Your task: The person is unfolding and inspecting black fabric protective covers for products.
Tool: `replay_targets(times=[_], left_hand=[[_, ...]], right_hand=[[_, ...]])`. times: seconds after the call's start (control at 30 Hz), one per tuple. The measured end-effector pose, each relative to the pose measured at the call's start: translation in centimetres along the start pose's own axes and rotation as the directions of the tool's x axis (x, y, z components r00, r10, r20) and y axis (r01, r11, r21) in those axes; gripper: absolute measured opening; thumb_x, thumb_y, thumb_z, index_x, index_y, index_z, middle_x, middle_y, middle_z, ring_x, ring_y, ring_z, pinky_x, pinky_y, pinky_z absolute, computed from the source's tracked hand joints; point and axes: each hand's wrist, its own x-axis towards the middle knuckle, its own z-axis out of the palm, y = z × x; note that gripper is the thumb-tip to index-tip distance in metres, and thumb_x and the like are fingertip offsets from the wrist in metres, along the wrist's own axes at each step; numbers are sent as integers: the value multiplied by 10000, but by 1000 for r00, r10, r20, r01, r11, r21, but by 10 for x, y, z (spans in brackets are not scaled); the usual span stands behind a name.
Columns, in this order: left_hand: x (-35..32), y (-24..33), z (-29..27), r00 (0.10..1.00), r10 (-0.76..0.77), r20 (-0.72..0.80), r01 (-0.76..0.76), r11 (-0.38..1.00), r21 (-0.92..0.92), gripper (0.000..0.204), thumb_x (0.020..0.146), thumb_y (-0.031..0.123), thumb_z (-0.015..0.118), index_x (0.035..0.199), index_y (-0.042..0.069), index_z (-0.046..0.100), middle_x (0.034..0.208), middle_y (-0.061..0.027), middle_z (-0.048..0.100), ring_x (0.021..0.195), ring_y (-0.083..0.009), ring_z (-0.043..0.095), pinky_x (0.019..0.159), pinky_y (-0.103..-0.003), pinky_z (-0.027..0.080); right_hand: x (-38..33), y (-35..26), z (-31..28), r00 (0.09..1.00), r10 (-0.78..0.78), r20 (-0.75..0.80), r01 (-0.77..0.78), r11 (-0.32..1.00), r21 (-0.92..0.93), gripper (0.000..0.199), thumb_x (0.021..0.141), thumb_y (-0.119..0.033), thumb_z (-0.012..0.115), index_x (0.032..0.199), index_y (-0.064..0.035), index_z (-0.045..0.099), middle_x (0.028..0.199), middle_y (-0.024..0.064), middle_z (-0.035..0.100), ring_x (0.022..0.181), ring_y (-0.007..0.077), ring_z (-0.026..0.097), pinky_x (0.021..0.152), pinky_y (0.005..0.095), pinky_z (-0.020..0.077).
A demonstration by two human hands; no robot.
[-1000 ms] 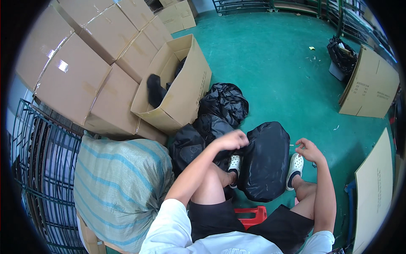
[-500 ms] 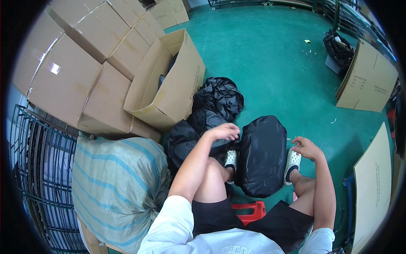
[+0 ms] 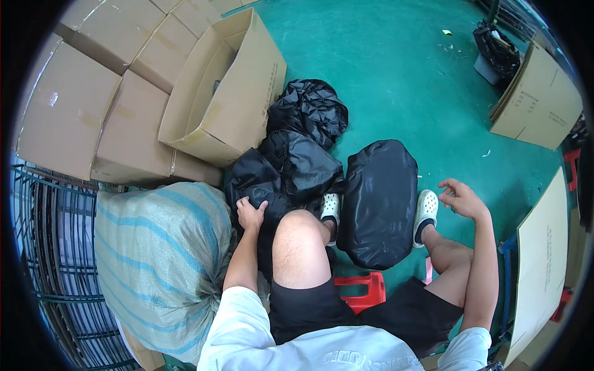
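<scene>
My left hand (image 3: 250, 215) is down on a black bag (image 3: 252, 176) beside my left knee, its thumb and fingers spread against the dark material. Between my feet lies a plump, rounded black bundle (image 3: 378, 204), untouched by either hand. My right hand (image 3: 463, 199) hangs in the air to the right of that bundle, above my right shoe (image 3: 426, 209), with loosely bent fingers and nothing in them. Two more black bags, one glossy (image 3: 306, 167) and one crumpled (image 3: 309, 111), lie beyond my left hand.
An open carton (image 3: 247, 105) stands behind the bags, next to stacked cartons (image 3: 68, 111). A striped woven sack (image 3: 154, 266) bulges at my left by a wire rack (image 3: 62, 260). A red stool (image 3: 365, 290) shows between my legs. Flat cardboard (image 3: 538, 99) leans at the right.
My left hand has moved left and down, from near the bundle onto the black bag by my knee. My right hand stays raised and empty. The view has shifted somewhat.
</scene>
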Motion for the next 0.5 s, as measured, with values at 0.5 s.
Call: replay_targets(times=[0.5], left_hand=[[35, -11, -9, 968, -41, -248, -4, 984, -176, 315, 1000, 286, 506, 961, 11, 654, 997, -239, 669, 962, -446, 617, 845, -531, 460]], right_hand=[[-4, -13, 15, 998, -61, 1, 61, 994, -95, 412, 899, -252, 660, 1249, -43, 605, 955, 102, 691, 893, 251, 656, 807, 394, 518]])
